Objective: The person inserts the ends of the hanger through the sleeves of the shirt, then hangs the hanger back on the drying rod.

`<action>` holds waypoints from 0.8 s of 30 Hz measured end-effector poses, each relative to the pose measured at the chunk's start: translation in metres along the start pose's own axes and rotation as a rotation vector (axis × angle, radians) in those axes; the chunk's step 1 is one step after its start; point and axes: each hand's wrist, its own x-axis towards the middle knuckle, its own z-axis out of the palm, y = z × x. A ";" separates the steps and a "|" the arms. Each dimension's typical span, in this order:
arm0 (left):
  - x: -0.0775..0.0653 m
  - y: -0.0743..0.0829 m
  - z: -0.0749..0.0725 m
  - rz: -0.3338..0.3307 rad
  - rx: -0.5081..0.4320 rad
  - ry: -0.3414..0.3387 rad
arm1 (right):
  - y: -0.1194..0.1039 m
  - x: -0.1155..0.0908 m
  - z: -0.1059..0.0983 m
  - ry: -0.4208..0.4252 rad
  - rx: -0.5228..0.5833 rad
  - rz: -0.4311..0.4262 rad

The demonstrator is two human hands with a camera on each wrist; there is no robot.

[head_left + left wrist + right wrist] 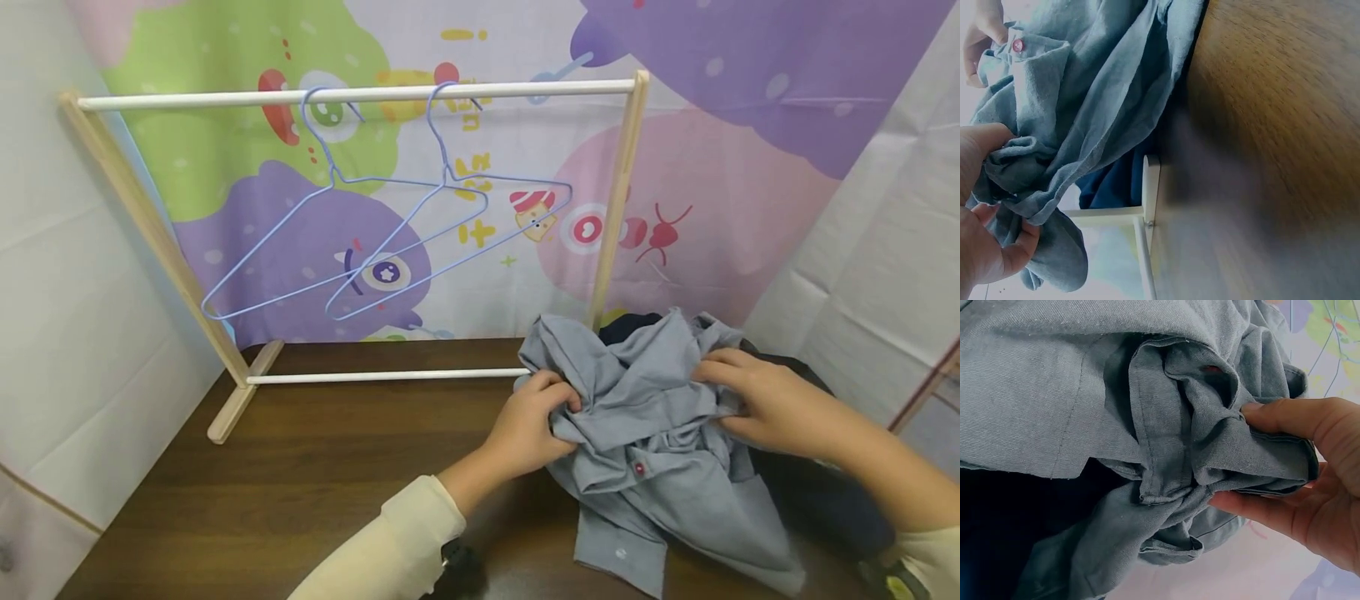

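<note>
A crumpled grey-blue button shirt (660,417) is bunched up between both hands at the right of the table. My left hand (528,427) grips its left side, the fingers curled into the folds. On the opposite side, my right hand (772,400) pinches the cloth between thumb and fingers. The right wrist view shows that right hand (1310,469) holding a folded edge of the shirt (1166,419). A red button (1018,45) shows on the shirt in the left wrist view, and a cuff hangs at the front.
Two blue wire hangers (330,179) hang from the white top bar (225,101) of a wooden rack (161,225). Dark clothing (817,492) lies behind and right of the shirt on the brown table (337,467). A cartoon-printed cloth (690,242) covers the back.
</note>
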 end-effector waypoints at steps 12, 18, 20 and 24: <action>-0.015 -0.005 -0.022 -0.001 0.021 0.032 | -0.022 0.017 0.006 -0.027 0.048 0.060; -0.022 -0.008 -0.034 0.018 0.052 0.059 | -0.037 0.026 0.010 -0.011 0.054 0.106; -0.023 -0.008 -0.039 0.030 0.058 0.066 | -0.042 0.029 0.011 -0.008 0.064 0.128; -0.026 -0.009 -0.051 0.045 0.073 0.074 | -0.052 0.035 0.015 -0.002 0.085 0.168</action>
